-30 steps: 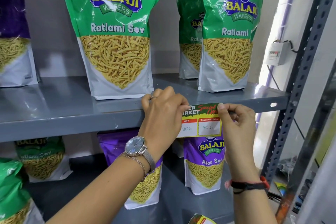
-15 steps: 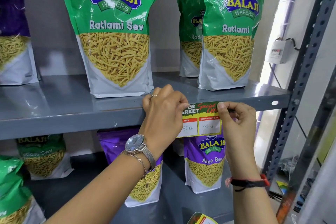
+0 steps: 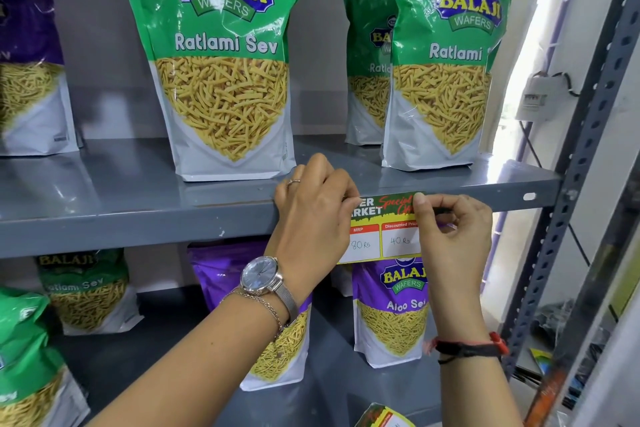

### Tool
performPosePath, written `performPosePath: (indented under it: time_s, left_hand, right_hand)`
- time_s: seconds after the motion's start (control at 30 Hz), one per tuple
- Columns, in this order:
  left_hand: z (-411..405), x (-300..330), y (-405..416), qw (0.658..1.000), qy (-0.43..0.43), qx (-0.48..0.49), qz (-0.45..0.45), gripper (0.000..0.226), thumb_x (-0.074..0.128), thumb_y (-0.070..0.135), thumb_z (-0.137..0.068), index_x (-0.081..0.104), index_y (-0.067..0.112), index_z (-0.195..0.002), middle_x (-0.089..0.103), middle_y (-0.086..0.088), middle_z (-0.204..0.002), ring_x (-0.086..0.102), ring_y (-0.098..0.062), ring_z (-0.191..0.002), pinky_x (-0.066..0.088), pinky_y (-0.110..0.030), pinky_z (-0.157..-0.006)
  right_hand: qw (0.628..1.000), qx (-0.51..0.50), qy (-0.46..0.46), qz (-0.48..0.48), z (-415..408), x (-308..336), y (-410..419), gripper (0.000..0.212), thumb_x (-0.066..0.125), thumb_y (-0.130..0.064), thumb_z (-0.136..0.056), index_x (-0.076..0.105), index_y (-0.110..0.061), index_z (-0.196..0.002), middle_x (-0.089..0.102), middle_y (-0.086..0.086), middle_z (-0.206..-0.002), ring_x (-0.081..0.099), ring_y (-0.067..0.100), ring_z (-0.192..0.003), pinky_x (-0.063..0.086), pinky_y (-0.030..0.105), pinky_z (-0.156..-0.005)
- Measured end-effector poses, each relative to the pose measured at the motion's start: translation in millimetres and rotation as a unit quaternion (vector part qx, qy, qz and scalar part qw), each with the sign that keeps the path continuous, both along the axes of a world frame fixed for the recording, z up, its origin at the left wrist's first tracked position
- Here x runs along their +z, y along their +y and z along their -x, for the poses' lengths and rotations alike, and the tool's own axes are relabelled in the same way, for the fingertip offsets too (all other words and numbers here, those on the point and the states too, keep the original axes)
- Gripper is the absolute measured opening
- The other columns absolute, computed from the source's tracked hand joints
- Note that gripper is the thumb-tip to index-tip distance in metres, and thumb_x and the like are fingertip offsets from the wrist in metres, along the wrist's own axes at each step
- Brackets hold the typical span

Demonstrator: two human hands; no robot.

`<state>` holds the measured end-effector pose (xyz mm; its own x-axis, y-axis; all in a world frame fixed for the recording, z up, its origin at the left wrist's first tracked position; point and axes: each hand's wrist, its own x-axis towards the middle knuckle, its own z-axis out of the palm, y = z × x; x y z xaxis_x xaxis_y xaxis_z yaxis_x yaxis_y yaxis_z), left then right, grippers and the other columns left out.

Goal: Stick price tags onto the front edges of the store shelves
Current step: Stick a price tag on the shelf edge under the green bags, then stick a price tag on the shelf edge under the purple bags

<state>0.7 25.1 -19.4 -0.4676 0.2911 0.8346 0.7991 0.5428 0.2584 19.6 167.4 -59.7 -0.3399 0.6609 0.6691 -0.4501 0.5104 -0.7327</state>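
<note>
the rectangular paper price tag [image 3: 382,227] has a dark green header with white and red lettering, and below it a yellow field with two red-topped white boxes, handwritten "80 rs" under "mrp" and "40 rs" under "discounted price". it lies flat against the front edge of the grey metal shelf [image 3: 138,218], its lower half hanging below that edge, in front of a purple and white aloo sev pouch [image 3: 391,315] on the level beneath.

your left hand [image 3: 313,222], with a ring, a silver wristwatch [image 3: 263,276] and a thin chain bracelet, is curled closed over the tag's left end, its fingertips pressing the tag's top left corner to the shelf edge. your right hand [image 3: 450,239], with a black and red thread band [image 3: 467,347] at the wrist, is loosely curled; its thumb presses the tag's upper right corner, the other fingers bent away behind it. you cannot tell whether these fingers hold anything.

on the shelf above stand green and white ratlami sev pouches [image 3: 225,62], the nearest one just behind your left hand. a perforated grey upright post [image 3: 588,135] carries the shelf on the right.
</note>
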Motion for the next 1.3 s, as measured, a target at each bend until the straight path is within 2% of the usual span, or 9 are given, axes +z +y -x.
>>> performPosePath:
  time_s: [0.1, 0.2, 0.47, 0.6, 0.7, 0.8, 0.93, 1.13, 1.3]
  left_hand:
    - [1.0, 0.9, -2.9, 1.000, 0.011, 0.016, 0.000, 0.017, 0.068, 0.010, -0.077, 0.055, 0.009, -0.088, 0.050, -0.006, -0.089, 0.048, -0.028, -0.089, 0.023, -0.030, -0.072]
    - [3.9, 2.5, -8.3, 0.999, 0.021, 0.047, 0.019, 0.015, 0.066, 0.023, -0.078, 0.060, 0.012, -0.087, 0.064, -0.007, -0.091, 0.054, -0.028, -0.089, 0.023, -0.032, -0.079]
    - [6.8, 3.6, -7.2, 1.000, 0.019, 0.020, -0.014, 0.013, 0.068, 0.021, -0.077, 0.064, 0.009, -0.082, 0.067, -0.010, -0.087, 0.054, -0.031, -0.085, 0.024, -0.032, -0.073]
    - [1.9, -23.3, -18.8, 0.997, 0.071, 0.002, -0.016, 0.021, 0.061, 0.012, -0.082, 0.060, 0.012, -0.104, 0.063, -0.008, -0.110, 0.052, -0.026, -0.101, 0.022, -0.040, -0.092]
    - [-4.2, -81.5, -25.4, 0.991, 0.134, 0.014, 0.013, 0.027, 0.053, 0.016, -0.083, 0.054, 0.016, -0.110, 0.050, -0.001, -0.120, 0.043, -0.022, -0.107, 0.018, -0.045, -0.100]
    - [-9.1, -156.7, -23.7, 0.995, 0.050, 0.022, 0.079, 0.023, 0.051, 0.024, -0.082, 0.057, 0.019, -0.104, 0.062, -0.002, -0.112, 0.045, -0.021, -0.100, 0.024, -0.044, -0.090]
    - [-12.0, -242.2, -16.6, 0.970, -0.177, 0.027, 0.166, 0.026, 0.075, 0.022, -0.068, 0.064, 0.015, -0.090, 0.066, -0.011, -0.091, 0.056, -0.029, -0.089, 0.023, -0.040, -0.073]
    - [-0.9, -305.4, -9.4, 0.920, -0.288, 0.021, 0.265, 0.030, 0.065, 0.034, -0.076, 0.057, 0.022, -0.103, 0.053, -0.001, -0.112, 0.042, -0.021, -0.108, 0.014, -0.034, -0.080]
    - [4.5, -314.7, -3.4, 0.924, -0.299, -0.026, 0.239, 0.025, 0.073, 0.020, -0.070, 0.061, 0.019, -0.091, 0.058, -0.005, -0.103, 0.047, -0.026, -0.099, 0.015, -0.032, -0.074]
  right_hand:
    - [1.000, -0.015, 0.003, 0.014, -2.1, 0.2, 2.7, 0.028, 0.070, -0.017, -0.074, 0.052, -0.013, -0.095, 0.044, 0.005, -0.100, 0.049, 0.019, -0.077, 0.044, 0.023, -0.073]
    - [0.999, -0.004, 0.002, -0.041, -5.5, 4.9, 9.7, 0.050, 0.071, -0.011, -0.073, 0.046, -0.015, -0.116, 0.040, 0.003, -0.115, 0.048, 0.021, -0.093, 0.040, 0.009, -0.077]
    - [0.994, 0.075, -0.022, -0.080, -2.6, 7.9, 21.1, 0.038, 0.065, -0.006, -0.078, 0.054, -0.029, -0.106, 0.054, 0.001, -0.107, 0.042, -0.002, -0.074, 0.035, 0.007, -0.059]
    - [0.994, 0.016, 0.072, -0.085, -14.3, -18.9, 13.9, 0.036, 0.058, -0.003, -0.083, 0.054, -0.026, -0.110, 0.050, -0.013, -0.118, 0.052, 0.014, -0.103, 0.041, 0.010, -0.074]
    - [0.991, -0.026, 0.017, -0.127, -23.4, -78.9, 13.6, 0.015, 0.055, -0.007, -0.083, 0.059, -0.016, -0.095, 0.054, -0.002, -0.101, 0.054, 0.027, -0.092, 0.044, 0.021, -0.072]
    - [0.946, 0.060, -0.221, -0.228, -25.6, -152.2, 22.5, 0.008, 0.060, -0.010, -0.079, 0.061, -0.010, -0.088, 0.064, 0.015, -0.094, 0.058, 0.035, -0.090, 0.046, 0.043, -0.077]
    - [0.811, 0.159, -0.478, -0.297, -25.6, -223.9, 19.8, 0.034, 0.070, -0.030, -0.075, 0.061, -0.021, -0.107, 0.062, 0.004, -0.116, 0.051, 0.026, -0.111, 0.038, 0.040, -0.089]
    - [0.835, 0.197, -0.439, -0.268, -17.6, -252.0, 10.1, 0.008, 0.063, -0.004, -0.078, 0.065, -0.012, -0.077, 0.072, 0.009, -0.082, 0.065, 0.030, -0.079, 0.049, 0.039, -0.071]
    - [0.864, 0.235, -0.397, -0.203, -28.4, -263.4, 13.8, 0.014, 0.064, 0.005, -0.076, 0.063, -0.008, -0.071, 0.069, 0.008, -0.071, 0.058, 0.007, -0.069, 0.042, 0.012, -0.066]
